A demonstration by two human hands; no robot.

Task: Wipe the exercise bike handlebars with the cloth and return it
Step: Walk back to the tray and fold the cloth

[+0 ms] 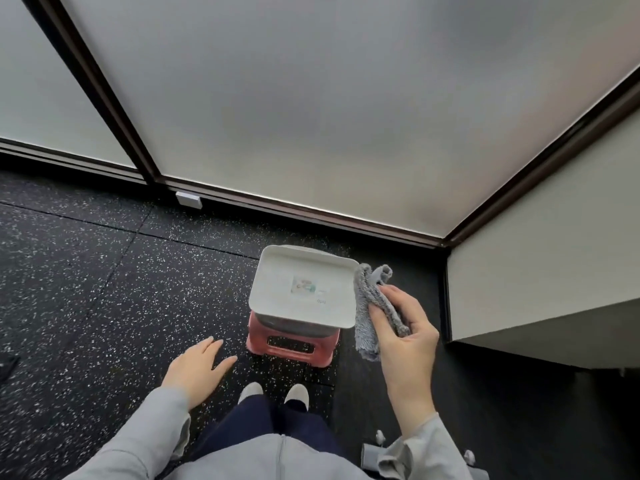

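Observation:
My right hand (403,332) grips a folded grey cloth (370,306), held in the air just right of a white lidded box (304,285). That box stands on a red plastic stool (291,344) on the floor in front of my feet. My left hand (197,363) hovers with fingers straight and holds nothing, to the left of the stool. The exercise bike's handlebars are out of view.
Black speckled rubber flooring (86,289) spreads to the left. Frosted glass panels in dark frames (294,98) close off the far side. A white ledge (540,289) juts out at the right. Grey metal parts (372,455) show at the bottom right.

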